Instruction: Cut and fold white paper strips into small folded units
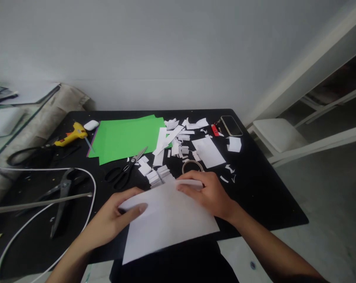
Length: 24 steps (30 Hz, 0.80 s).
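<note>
A white sheet of paper point(169, 222) is held between my two hands at the table's front edge, tilted toward me. My left hand point(117, 216) grips its left side, thumb on top and fingers beneath. At the upper right edge my right hand point(209, 192) pinches the sheet between thumb and fingers. Just beyond the paper lie small scissors point(126, 169) with black handles, a roll of tape point(192, 164) and a heap of cut white paper pieces point(178, 145). Part of the tape roll is hidden by my right hand.
Green sheets point(127, 135) lie at the back of the black table point(260, 188). On the left are a yellow glue gun point(73, 134), large shears point(63, 196) and a looping white cable point(94, 188). A red lighter point(215, 130) and a phone point(231, 125) lie back right, near a white stool point(279, 135).
</note>
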Available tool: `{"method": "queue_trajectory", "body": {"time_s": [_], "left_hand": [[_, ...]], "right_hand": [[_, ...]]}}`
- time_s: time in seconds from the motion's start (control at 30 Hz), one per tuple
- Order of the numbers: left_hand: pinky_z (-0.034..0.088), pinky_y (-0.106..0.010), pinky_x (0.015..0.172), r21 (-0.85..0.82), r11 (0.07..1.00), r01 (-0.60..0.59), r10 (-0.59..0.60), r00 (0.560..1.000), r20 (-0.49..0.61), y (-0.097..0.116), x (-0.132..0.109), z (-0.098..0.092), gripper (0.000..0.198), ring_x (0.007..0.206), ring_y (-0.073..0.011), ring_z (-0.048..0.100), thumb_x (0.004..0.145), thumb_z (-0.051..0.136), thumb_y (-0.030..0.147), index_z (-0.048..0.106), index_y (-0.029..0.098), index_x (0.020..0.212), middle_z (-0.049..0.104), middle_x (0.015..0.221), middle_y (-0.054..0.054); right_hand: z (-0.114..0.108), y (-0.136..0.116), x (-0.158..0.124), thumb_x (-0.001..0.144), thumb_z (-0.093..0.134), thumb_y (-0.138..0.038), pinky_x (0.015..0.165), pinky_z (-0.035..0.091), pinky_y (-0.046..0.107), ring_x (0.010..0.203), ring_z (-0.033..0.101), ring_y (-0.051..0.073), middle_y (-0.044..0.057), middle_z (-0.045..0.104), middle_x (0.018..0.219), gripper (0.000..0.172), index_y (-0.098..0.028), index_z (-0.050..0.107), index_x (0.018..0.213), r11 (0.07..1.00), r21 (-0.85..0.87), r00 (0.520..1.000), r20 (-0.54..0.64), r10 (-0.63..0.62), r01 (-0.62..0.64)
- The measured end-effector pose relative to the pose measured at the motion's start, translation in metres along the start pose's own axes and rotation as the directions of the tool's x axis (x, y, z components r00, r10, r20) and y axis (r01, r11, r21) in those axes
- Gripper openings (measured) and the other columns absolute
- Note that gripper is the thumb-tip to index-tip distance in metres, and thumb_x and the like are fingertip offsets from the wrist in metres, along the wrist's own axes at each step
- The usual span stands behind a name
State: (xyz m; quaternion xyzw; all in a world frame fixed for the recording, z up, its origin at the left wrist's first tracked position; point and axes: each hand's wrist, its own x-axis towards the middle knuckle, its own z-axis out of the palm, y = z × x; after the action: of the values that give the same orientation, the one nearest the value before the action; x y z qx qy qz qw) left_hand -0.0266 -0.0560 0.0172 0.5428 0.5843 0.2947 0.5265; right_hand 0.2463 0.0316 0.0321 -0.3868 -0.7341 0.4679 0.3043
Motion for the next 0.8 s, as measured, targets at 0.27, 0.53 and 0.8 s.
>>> {"method": "queue_trajectory", "body": {"time_s": [0.27, 0.53, 0.8], "left_hand": [[0.046, -0.021, 0.052, -0.21, 0.976, 0.06, -0.13, 0.934, -0.333, -0.018, -0.004, 0.004, 0.036, 0.06, -0.0135, 0.057, 0.084, 0.077, 0.053, 0.069, 0.018, 0.087, 0.064, 0.07, 0.001], [0.05, -0.021, 0.052, -0.301, 0.945, 0.125, -0.248, 0.874, -0.417, -0.025, -0.002, 0.014, 0.061, 0.064, -0.0151, 0.063, 0.076, 0.085, 0.056, 0.061, 0.024, 0.123, 0.07, 0.088, 0.0], [0.061, -0.028, 0.055, -0.254, 0.965, 0.065, -0.173, 0.886, -0.431, -0.023, -0.002, 0.016, 0.083, 0.073, -0.0225, 0.074, 0.075, 0.086, 0.051, 0.047, 0.028, 0.143, 0.075, 0.093, -0.003]], "right_hand": [[-0.004, 0.017, -0.006, 0.09, 0.076, -0.036, 0.091, 0.061, 0.043, 0.103, 0.076, 0.027, 0.008, 0.079, 0.109, 0.029, -0.019, 0.071, 0.113, 0.885, 0.333, 0.945, 0.135, 0.297, -0.326], [-0.002, 0.019, -0.011, 0.085, 0.076, -0.021, 0.084, 0.064, 0.04, 0.097, 0.076, 0.023, 0.005, 0.075, 0.117, 0.065, -0.032, 0.049, 0.143, 0.844, 0.488, 0.973, 0.055, 0.225, -0.223], [-0.003, 0.022, -0.01, 0.085, 0.079, -0.029, 0.077, 0.063, 0.038, 0.086, 0.074, 0.021, 0.003, 0.078, 0.098, 0.028, -0.025, 0.077, 0.113, 0.913, 0.289, 0.958, 0.096, 0.27, -0.287]]}}
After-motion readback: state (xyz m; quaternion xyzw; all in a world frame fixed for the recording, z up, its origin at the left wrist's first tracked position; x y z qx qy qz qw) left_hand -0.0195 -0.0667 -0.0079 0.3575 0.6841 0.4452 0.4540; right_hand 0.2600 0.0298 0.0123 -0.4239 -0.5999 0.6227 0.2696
